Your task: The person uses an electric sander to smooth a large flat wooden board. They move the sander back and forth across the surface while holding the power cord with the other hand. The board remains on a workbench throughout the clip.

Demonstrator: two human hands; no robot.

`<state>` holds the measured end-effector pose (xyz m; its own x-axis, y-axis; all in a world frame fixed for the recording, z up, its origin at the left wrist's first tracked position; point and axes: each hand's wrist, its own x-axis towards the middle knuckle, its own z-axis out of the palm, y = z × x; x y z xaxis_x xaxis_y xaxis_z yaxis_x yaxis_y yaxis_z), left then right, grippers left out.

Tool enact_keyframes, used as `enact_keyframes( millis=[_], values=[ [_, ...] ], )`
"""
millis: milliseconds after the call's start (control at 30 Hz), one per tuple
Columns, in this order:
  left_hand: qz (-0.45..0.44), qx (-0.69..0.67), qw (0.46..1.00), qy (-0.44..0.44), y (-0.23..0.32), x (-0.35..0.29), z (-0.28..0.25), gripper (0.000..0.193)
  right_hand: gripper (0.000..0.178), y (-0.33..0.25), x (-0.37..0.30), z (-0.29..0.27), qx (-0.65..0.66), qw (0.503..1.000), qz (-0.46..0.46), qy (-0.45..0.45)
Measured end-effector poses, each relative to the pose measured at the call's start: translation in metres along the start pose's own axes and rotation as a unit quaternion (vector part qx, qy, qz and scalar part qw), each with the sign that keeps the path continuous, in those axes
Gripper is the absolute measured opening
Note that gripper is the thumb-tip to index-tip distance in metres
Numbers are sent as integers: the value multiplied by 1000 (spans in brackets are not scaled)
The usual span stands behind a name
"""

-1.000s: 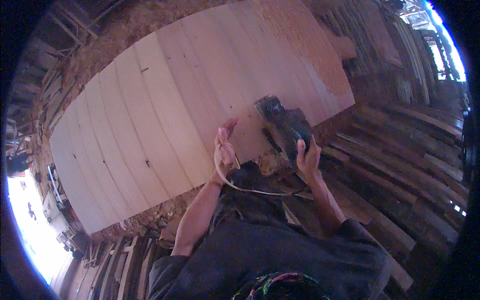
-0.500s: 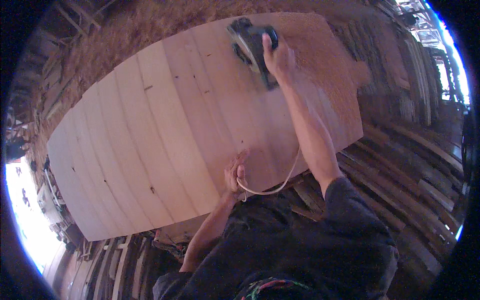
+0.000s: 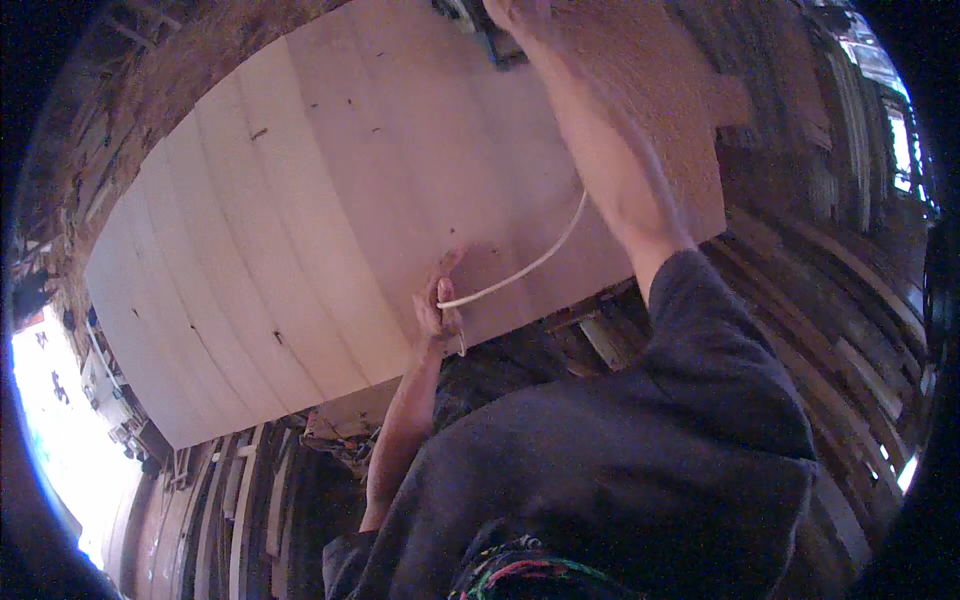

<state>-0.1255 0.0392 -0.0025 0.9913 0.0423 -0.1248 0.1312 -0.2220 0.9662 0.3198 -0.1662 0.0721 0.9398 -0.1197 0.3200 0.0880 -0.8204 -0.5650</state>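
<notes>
A wide wooden panel (image 3: 300, 230) of glued boards, with small dark knots, lies in front of me. At the top edge of the view, my right hand (image 3: 517, 14) is closed on a dark green power sander (image 3: 497, 42) resting on the panel's far side. Hand and sander are both partly cut off there. My left hand (image 3: 436, 298) is by the panel's near edge, its fingers closed around a white power cord (image 3: 535, 262). From that hand the cord curves up and right until it passes behind my right forearm.
Sawdust (image 3: 660, 90) coats the right part of the panel. Long timber strips (image 3: 820, 300) lie at the right, and more planks (image 3: 225, 510) are at the lower left. Behind the panel, wood shavings (image 3: 190, 80) cover the ground.
My right hand has pushed the sander farther away, up to the view's top edge. The view has shifted, and the cord between left hand and right arm runs straighter.
</notes>
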Motion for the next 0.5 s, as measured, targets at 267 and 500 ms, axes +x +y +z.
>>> enact_keyframes(
  millis=[267, 500],
  values=[
    [12, -22, 998, 56, -72, 6, 10, 62, 55, 29, -280, -151, 160, 985, 61, -9],
    [-7, -134, 988, 74, 1, 2, 25, 72, 37, 40, -546, -314, 51, 984, 171, -26]
  ],
)
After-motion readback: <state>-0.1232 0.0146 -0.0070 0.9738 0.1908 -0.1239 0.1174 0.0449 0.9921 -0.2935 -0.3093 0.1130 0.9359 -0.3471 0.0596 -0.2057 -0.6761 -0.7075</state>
